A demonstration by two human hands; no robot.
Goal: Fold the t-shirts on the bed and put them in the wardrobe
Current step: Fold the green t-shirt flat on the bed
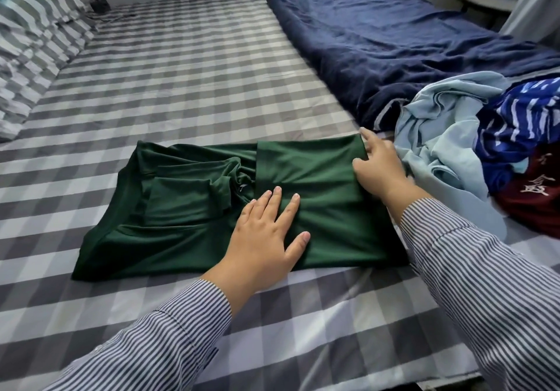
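Near the bed's (169, 87) front edge, keep left hand (266, 233) flat, fingers straight, on the green t-shirt (318, 178), and pull the fold pinched by right hand (378, 166) over squarely, smoothing wrinkles.

Navy duvet (409, 42) lay along bed's far right edge; striped pillows (33, 42) at far left corner.
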